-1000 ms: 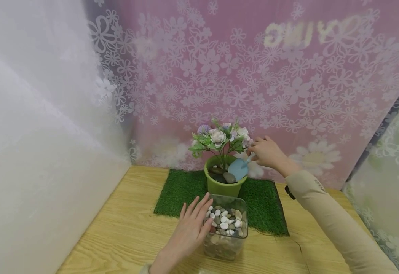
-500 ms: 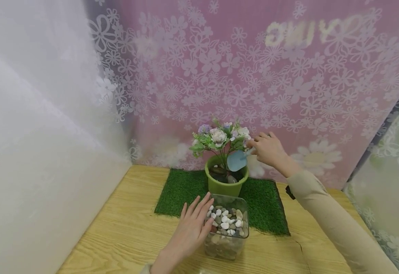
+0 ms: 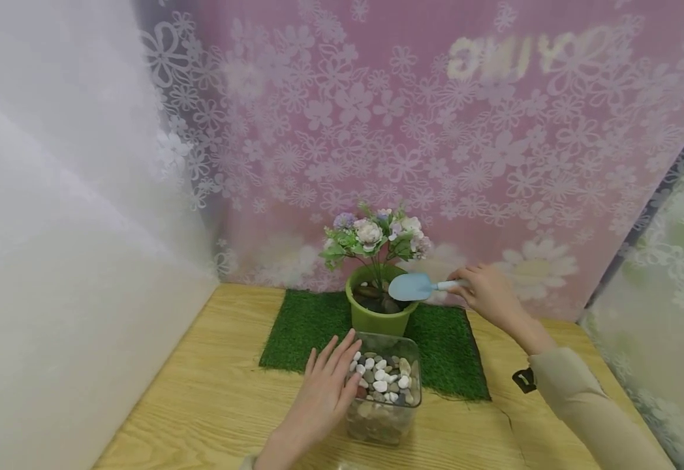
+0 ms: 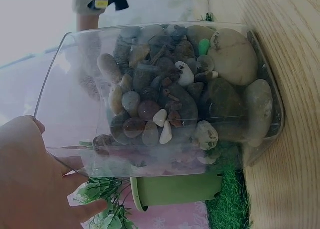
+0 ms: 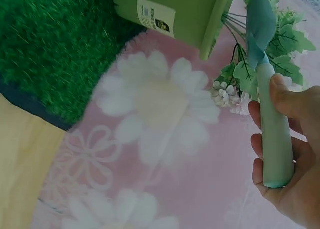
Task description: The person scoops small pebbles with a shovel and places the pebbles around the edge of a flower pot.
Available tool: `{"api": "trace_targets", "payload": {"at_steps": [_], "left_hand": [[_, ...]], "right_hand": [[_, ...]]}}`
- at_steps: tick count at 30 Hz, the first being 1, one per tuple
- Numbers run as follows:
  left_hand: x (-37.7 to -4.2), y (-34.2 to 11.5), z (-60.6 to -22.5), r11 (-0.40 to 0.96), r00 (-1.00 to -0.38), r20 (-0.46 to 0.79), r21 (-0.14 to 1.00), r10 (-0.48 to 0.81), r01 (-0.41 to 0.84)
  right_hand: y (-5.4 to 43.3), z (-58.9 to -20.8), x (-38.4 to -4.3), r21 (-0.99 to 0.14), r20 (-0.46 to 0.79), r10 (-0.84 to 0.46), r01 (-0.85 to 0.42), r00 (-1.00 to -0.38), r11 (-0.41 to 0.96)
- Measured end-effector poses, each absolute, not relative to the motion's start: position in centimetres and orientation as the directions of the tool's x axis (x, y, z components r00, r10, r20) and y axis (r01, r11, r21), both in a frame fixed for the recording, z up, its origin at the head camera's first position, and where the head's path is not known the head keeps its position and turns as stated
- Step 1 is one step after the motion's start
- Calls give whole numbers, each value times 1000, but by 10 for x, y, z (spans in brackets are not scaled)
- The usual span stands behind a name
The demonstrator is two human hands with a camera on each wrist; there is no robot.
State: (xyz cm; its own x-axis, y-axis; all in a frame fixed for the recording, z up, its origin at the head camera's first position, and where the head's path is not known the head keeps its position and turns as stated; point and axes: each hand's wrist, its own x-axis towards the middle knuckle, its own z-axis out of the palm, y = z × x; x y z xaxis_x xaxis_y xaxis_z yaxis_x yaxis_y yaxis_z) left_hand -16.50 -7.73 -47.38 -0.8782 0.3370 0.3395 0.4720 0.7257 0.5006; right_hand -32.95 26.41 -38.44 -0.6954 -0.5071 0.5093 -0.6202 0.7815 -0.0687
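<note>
My right hand [image 3: 489, 294] grips the pale handle of a small blue garden trowel [image 3: 411, 287], whose blade hangs over the right rim of a green flowerpot [image 3: 382, 321]. In the right wrist view the fingers and thumb wrap the handle [image 5: 275, 134]. Artificial flowers [image 3: 371, 234] in white and purple stand in the pot, with several dark stones around their stems. My left hand [image 3: 321, 391] rests with spread fingers against the left rim of a clear plastic container [image 3: 384, 411]. White, grey and brown pebbles [image 4: 150, 104] fill part of that container.
A mat of artificial grass [image 3: 450, 352] lies under the pot on the wooden table [image 3: 201, 398]. Behind it hangs a pink flowered cloth [image 3: 377, 143]. A pale sheet [image 3: 72, 228] bounds the left side, another cloth [image 3: 665, 326] the right.
My right hand has drawn back to the right and lowered, so the trowel has gone from tilted down into the pot to nearly level above its rim. My left hand stays put.
</note>
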Motion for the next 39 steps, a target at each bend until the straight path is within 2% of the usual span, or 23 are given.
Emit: {"api": "trace_targets", "payload": {"at_steps": [4, 7, 18, 25, 33, 39], "left_hand": [[-165, -78, -475, 725, -876, 350, 499, 333, 475], [-164, -79, -475, 720, -875, 352, 505, 332, 476], [-163, -80, -475, 719, -864, 390, 495, 318, 488], [-162, -79, -474, 720, -864, 391, 493, 318, 488], [-162, -77, -475, 719, -864, 391, 494, 318, 489], [-163, -76, -476, 723, -860, 400, 484, 317, 492]], "right_hand": [[270, -387, -312, -134, 523, -474, -618, -708, 775], [275, -390, -300, -160, 562, -454, -630, -691, 760], [278, -387, -262, -136, 637, -443, -658, -631, 741], [270, -374, -247, -51, 688, -506, -731, -520, 680], [258, -355, -235, 64, 680, -614, -801, -402, 596], [242, -349, -227, 230, 652, -714, -831, -255, 507]]}}
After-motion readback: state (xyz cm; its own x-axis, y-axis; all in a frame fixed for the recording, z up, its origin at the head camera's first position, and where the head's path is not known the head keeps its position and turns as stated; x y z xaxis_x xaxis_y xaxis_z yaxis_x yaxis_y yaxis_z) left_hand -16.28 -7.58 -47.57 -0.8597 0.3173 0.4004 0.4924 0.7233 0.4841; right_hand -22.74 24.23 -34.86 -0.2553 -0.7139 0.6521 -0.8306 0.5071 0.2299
